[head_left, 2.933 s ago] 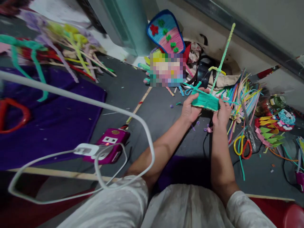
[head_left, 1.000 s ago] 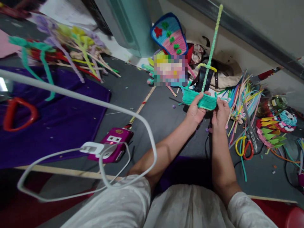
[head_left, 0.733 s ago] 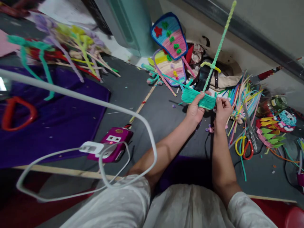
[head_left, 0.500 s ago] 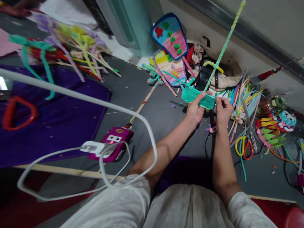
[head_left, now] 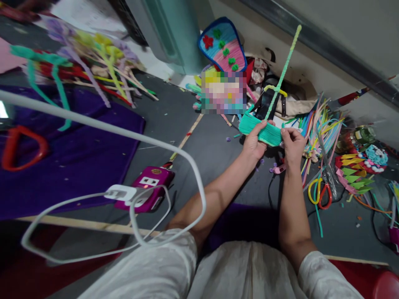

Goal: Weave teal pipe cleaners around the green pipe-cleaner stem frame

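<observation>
So you've got the green panel (head_left: 270,134) up over the table (head_left: 215,164), toward its far edge, left hand (head_left: 254,143) gripping the panel's middle and right hand (head_left: 293,150) pinching its right end, with scissors (head_left: 319,192) lying nearer the table's front edge on your right.

- dim, greyish light on the counter (head_left: 158,118)
- deep shadow between the forearms (head_left: 293,203), a thin one across the left
- small bright glare (head_left: 3,110) at the left edge
- papers (head_left: 89,16) and flowers (head_left: 56,31) at upper left blurred
- fingers (head_left: 289,135) and green panel (head_left: 272,134) fairly sharp
- blocky pixels (head_left: 223,93) masking a patch above
- shirt (head_left: 149,270) stretched towards the lower edge
</observation>
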Demonstrator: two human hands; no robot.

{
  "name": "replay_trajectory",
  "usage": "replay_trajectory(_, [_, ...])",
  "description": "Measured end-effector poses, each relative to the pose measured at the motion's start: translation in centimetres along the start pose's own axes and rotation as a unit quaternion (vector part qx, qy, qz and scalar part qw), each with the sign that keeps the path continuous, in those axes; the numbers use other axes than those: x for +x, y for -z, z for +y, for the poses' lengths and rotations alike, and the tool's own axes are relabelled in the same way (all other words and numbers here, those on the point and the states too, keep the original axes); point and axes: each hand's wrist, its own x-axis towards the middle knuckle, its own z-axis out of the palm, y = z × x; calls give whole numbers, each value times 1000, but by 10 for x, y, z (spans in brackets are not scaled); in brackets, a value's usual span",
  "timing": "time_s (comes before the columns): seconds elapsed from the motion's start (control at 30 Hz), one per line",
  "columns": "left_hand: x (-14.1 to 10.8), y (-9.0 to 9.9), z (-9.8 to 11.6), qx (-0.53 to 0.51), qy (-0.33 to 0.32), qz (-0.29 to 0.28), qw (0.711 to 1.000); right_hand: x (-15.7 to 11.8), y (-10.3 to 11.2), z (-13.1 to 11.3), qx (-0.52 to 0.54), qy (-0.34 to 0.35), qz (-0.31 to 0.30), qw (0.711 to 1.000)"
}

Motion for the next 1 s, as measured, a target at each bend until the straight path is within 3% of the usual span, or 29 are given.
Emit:
replay_trajectory(0.33, [8, 8, 2, -7, 13, 9, 1000, 4, -2, 10, 131, -102, -48, 985])
replay_trajectory(0.67, [13, 12, -4, -3, 20, 19, 1000, -4, 0, -6, 98, -39, -64, 992])
replay_trajectory(0.9, [12, 10, -6, 7, -27, 39, 999, -1, 4, -5, -1, 44, -133, 990])
replay_trajectory(1.0, [11, 8, -4, 11, -33, 42, 999, 1, 4, -1, 1, 23, -129, 991])
